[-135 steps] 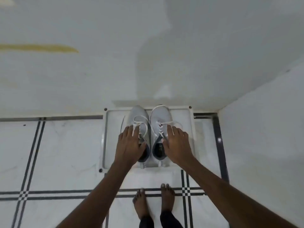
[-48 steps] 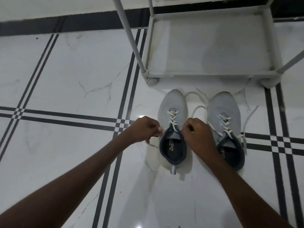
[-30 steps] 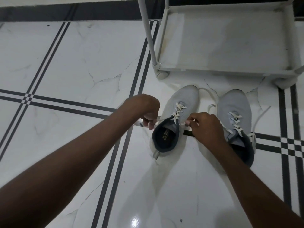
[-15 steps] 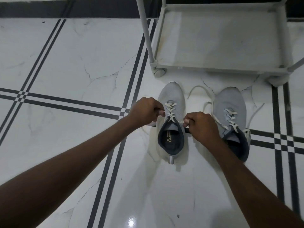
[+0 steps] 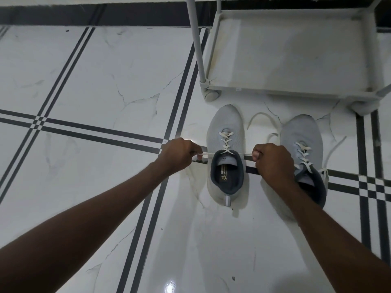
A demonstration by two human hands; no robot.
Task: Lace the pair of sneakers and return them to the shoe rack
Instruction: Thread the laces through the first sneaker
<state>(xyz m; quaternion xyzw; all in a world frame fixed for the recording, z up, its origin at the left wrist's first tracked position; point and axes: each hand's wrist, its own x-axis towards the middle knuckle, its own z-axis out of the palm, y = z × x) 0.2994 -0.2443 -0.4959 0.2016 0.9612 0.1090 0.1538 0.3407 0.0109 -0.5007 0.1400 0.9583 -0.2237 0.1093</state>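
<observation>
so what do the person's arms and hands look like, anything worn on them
Both forearms are bare up to the frame edge: no sleeves, watch, bracelets or gloves. The left hand and right hand show no rings on the visible parts. The fingers are mostly curled out of sight.

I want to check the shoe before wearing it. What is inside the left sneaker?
Inside the left sneaker only a dark insole with a small printed logo shows, under the grey tongue. The toe part is covered by the upper, so nothing there can be seen.
</observation>
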